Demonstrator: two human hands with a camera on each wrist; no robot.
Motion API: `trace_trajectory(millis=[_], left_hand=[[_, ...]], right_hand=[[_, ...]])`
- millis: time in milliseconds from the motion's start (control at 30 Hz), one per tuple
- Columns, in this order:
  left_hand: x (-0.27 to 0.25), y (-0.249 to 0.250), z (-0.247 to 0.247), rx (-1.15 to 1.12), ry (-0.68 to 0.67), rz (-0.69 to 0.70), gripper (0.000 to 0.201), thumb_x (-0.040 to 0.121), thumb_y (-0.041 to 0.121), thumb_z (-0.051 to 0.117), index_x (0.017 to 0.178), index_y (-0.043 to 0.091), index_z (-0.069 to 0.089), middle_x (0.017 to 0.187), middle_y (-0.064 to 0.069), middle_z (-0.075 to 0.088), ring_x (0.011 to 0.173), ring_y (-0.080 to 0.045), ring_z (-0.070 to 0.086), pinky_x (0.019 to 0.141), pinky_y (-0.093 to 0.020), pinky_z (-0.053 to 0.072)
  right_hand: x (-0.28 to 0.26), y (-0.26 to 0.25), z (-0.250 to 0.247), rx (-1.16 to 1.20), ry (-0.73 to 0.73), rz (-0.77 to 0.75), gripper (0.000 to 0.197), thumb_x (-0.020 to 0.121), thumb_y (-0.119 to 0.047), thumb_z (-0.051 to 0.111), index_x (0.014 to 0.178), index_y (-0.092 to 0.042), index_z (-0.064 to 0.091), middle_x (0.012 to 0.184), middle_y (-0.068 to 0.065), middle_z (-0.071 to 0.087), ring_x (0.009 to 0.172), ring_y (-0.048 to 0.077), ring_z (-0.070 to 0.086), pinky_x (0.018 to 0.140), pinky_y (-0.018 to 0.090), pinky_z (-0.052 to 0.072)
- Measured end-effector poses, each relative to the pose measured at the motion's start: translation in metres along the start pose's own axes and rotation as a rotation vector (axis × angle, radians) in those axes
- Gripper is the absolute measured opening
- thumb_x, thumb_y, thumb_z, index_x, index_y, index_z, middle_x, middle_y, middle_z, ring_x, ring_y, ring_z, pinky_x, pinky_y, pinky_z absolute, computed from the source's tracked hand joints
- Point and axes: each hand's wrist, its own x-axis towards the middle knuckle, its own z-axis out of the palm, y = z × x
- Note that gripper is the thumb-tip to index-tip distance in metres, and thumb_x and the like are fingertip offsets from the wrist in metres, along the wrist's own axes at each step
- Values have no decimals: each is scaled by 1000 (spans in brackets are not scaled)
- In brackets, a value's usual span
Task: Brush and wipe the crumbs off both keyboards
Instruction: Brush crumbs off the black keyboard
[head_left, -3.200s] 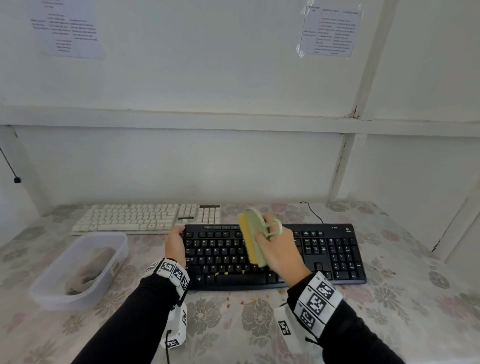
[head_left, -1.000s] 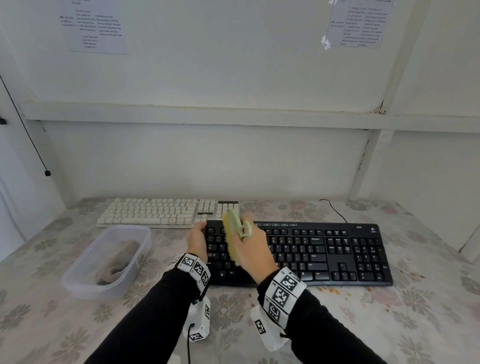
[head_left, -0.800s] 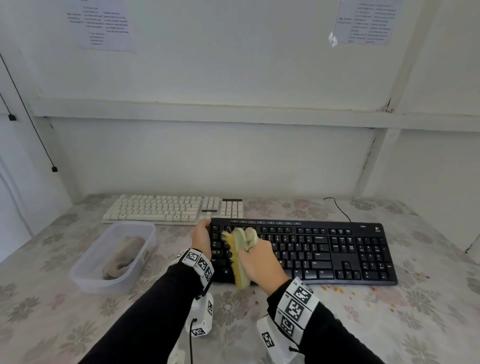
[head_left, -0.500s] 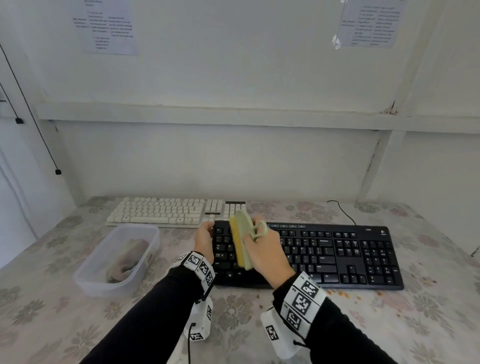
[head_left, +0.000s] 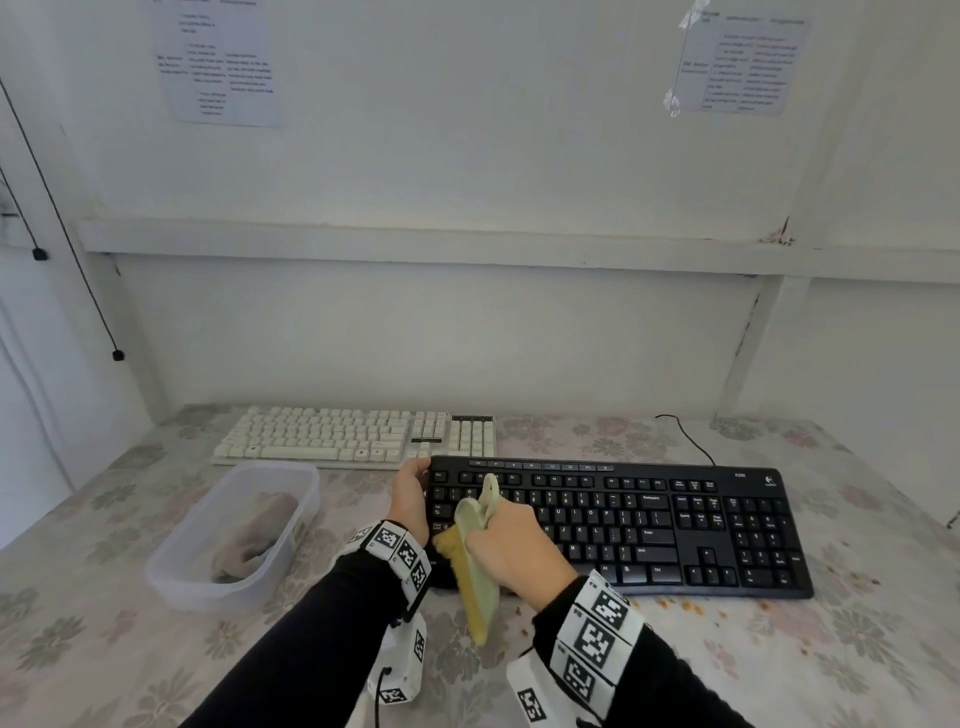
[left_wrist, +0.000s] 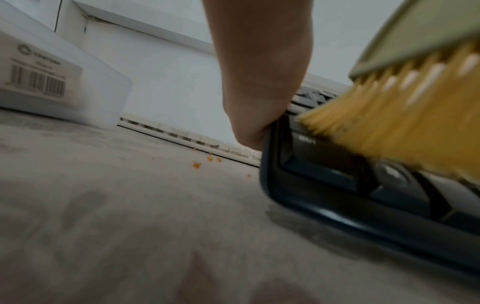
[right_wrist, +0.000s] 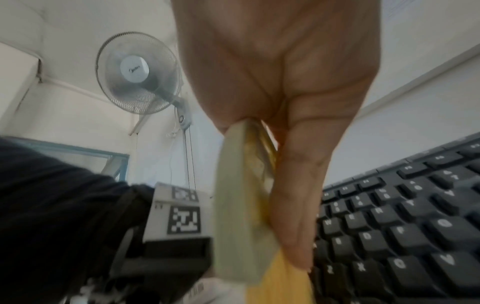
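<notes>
So your right hand (head_left: 511, 551) has its fingers wrapped tight on the brush (head_left: 475, 566) — long axis running front-to-back across the black keyboard (head_left: 649, 525), bristles down at its left end and hanging past the front edge. Left hand (head_left: 410, 496) grips that same left end, right beside the bristles. White keyboard (head_left: 358, 436) waits untouched along the desk's back edge — I'd guess it's next.

Two keyboards: one black plastic keyboard (head_left: 623, 525), one white plastic keyboard (head_left: 358, 436) at its 10 o'clock. One pale-green brush with yellow bristles (head_left: 475, 566). One clear plastic tub (head_left: 291, 483). Two printed paper sheets: left sheet (head_left: 218, 62), right sheet (head_left: 743, 62).
</notes>
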Motion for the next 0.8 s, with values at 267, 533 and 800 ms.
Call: trace_trajectory(millis=[267, 533, 800], left_hand=[[1, -1, -4, 57, -20, 44, 25, 83, 31, 48, 77, 10, 60, 72, -9, 56, 66, -24, 54, 65, -32, 46], [0, -1, -1, 1, -38, 32, 31, 89, 30, 44, 88, 7, 64, 81, -13, 62, 70, -27, 59, 67, -34, 49], [-4, 2, 0, -21, -20, 21, 30, 88, 32, 47, 81, 8, 64, 71, -10, 64, 63, -25, 60, 64, -33, 47]], right_hand=[[9, -8, 8, 157, 172, -196, 8, 93, -13, 45, 89, -18, 41, 80, 2, 54, 59, 6, 46, 49, 13, 36], [-3, 8, 4, -42, -14, -55, 35, 89, -8, 41, 64, -29, 29, 67, -2, 40, 51, 7, 36, 41, 12, 30], [-2, 1, -23, -311, 62, -279, 18, 86, -5, 49, 96, -18, 55, 86, 6, 58, 77, 26, 54, 63, 31, 46]])
